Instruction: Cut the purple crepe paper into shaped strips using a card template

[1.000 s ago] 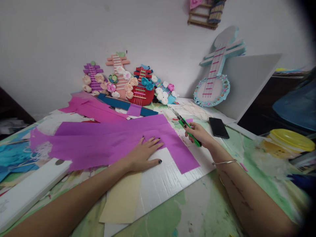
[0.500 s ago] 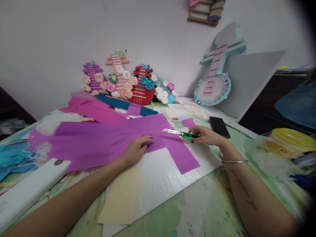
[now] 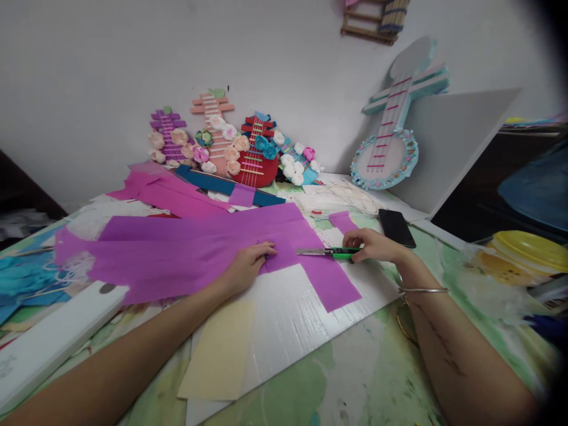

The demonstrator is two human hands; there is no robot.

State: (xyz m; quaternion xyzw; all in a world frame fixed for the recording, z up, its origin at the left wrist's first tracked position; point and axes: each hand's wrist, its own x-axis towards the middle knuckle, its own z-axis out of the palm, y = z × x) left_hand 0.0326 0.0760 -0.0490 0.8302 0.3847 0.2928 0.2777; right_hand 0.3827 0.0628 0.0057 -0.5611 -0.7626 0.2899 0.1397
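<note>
Purple crepe paper (image 3: 177, 248) stretches across the table and over a white board (image 3: 275, 331). My left hand (image 3: 248, 263) rests on this paper, its fingers reaching right; whether they pinch anything I cannot make out. In my right hand (image 3: 368, 245) is a green box cutter (image 3: 344, 254), its blade pointing left over the purple paper. A cut flap of that paper angles down toward the board's front edge. Behind the cutter lies a small purple strip (image 3: 343, 221).
Decorated paper instruments, one a red lute (image 3: 255, 165), lean on the wall. A black phone (image 3: 396, 228) lies behind my right hand. A yellow-lidded tub (image 3: 530, 251) stands right, a long white box (image 3: 62, 337) left. Yellow paper (image 3: 217, 355) lies in front.
The cutter has turned in my right hand, and its blade has come down and now lies flatter over the purple paper. My left hand has hardly moved.
</note>
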